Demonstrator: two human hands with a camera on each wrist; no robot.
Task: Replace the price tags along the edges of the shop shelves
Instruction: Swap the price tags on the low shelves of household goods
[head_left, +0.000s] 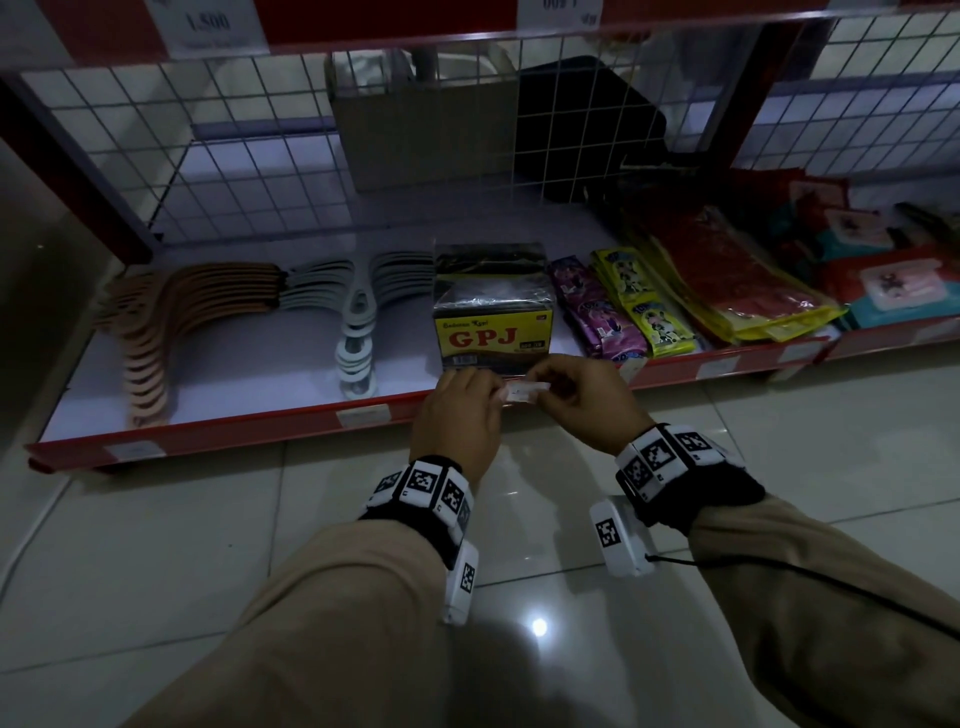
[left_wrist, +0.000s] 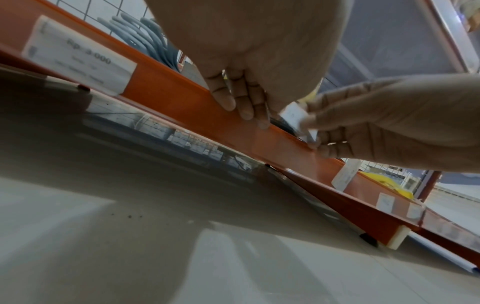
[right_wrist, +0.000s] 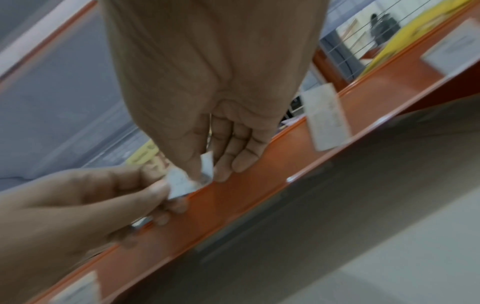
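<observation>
Pinching a small white price tag (head_left: 525, 391) between them, the left hand (head_left: 457, 415) and the right hand (head_left: 587, 402) meet at the red front edge (head_left: 260, 431) of the lowest shelf, right in front of the yellow GPJ box (head_left: 491, 332). Each hand has thumb and fingertips curled onto one end of the tag, the left on its left end, the right on its right.

From the head view the tag reads as a flat strip just above the edge. The left wrist view shows more: the tag (left_wrist: 296, 115) is tilted, its lower corner down at the top lip of the edge strip (left_wrist: 182, 98), and the left hand's other fingers (left_wrist: 246, 109) lie against the strip's face. The right wrist view (blurred) shows the tag (right_wrist: 182, 183) bent between the two grips, with the right fingers (right_wrist: 241, 162) touching the strip.

Along the edge, other tags sit well apart: one to the left (head_left: 362, 414), one near the far left end (head_left: 130, 449), more to the right (head_left: 714, 368). The left wrist view alone shows print on the nearest left one (left_wrist: 78, 55), reading roughly "Rp 3.000".

Hangers (head_left: 208, 312) lie on the shelf to the left of the box, sachet packs (head_left: 623, 306) to its right. Tiled floor (head_left: 182, 545) lies open below the edge, under both forearms.
</observation>
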